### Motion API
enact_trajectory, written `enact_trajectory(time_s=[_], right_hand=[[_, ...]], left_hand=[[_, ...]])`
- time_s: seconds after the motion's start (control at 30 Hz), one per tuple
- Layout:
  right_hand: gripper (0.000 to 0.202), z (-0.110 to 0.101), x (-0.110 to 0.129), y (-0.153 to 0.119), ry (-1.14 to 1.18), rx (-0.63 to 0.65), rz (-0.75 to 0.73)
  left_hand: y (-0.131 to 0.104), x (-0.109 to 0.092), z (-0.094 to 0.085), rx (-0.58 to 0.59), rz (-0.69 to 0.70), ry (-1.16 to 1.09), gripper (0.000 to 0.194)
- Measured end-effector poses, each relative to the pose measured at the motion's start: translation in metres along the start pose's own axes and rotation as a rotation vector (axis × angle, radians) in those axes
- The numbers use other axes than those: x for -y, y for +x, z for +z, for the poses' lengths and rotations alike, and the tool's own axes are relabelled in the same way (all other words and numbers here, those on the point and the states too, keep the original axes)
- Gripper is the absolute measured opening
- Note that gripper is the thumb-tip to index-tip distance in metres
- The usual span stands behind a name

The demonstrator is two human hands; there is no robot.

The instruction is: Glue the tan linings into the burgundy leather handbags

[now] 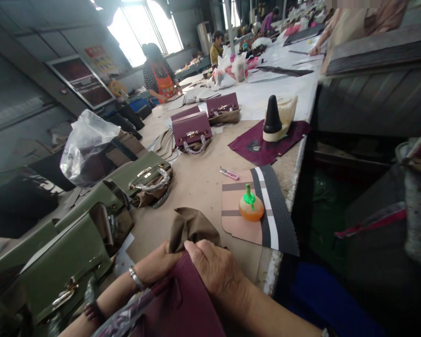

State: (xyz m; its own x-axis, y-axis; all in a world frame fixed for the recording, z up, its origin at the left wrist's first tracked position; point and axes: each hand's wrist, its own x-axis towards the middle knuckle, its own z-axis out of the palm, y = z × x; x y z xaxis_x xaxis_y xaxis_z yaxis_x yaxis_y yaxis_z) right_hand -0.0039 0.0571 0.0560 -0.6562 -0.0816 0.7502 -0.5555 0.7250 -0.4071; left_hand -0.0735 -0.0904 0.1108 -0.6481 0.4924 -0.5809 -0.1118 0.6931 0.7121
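A burgundy handbag (192,299) is at the bottom middle, close to me, with its plastic-wrapped handle (126,316) on the left. Brown lining cloth (194,227) sticks up out of its far end. My right hand (215,269) is closed on the bag's edge where leather and lining meet. On the other side, my left hand (164,260) grips the bag at the lining, its fingertips partly hidden by the cloth. Beyond my right hand, an orange-bottomed bottle with a green top (251,206) stands on a striped panel (233,224).
Green handbags (70,262) line the left side. Further along are burgundy bags (191,126), a pink-handled cutter (229,174) and a black cone (272,117) on burgundy leather (243,142). The table edge (296,180) runs along the right. Co-workers (159,75) stand farther back.
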Motion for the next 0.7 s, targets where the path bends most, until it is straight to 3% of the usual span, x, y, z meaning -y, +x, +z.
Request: enact_trajectory(time_s=[0.13, 0.23, 0.33, 0.43, 0.57, 0.7], right_hand=[[0.028, -0.003, -0.006, 0.001, -0.041, 0.058, 0.018], [0.026, -0.017, -0.006, -0.009, -0.014, 0.057, 0.079], [0.023, -0.037, -0.004, -0.027, 0.118, 0.093, 0.184], [0.029, -0.049, -0.001, -0.044, 0.245, 0.099, 0.131], [0.032, -0.036, 0.001, -0.059, 0.146, 0.069, 0.072], [0.03, -0.006, -0.003, -0.066, -0.026, 0.055, 0.24]], left_hand=[[0.004, 0.004, 0.003, 0.0, -0.017, -0.134, 0.036], [0.006, 0.004, 0.006, 0.01, -0.053, -0.199, 0.04], [0.008, 0.005, 0.007, -0.009, -0.013, -0.141, 0.039], [0.01, 0.008, 0.004, -0.085, 0.046, 0.017, 0.041], [0.014, 0.011, 0.002, -0.174, 0.061, 0.139, 0.04], [0.022, 0.015, 0.0, -0.249, 0.07, 0.231, 0.038]])
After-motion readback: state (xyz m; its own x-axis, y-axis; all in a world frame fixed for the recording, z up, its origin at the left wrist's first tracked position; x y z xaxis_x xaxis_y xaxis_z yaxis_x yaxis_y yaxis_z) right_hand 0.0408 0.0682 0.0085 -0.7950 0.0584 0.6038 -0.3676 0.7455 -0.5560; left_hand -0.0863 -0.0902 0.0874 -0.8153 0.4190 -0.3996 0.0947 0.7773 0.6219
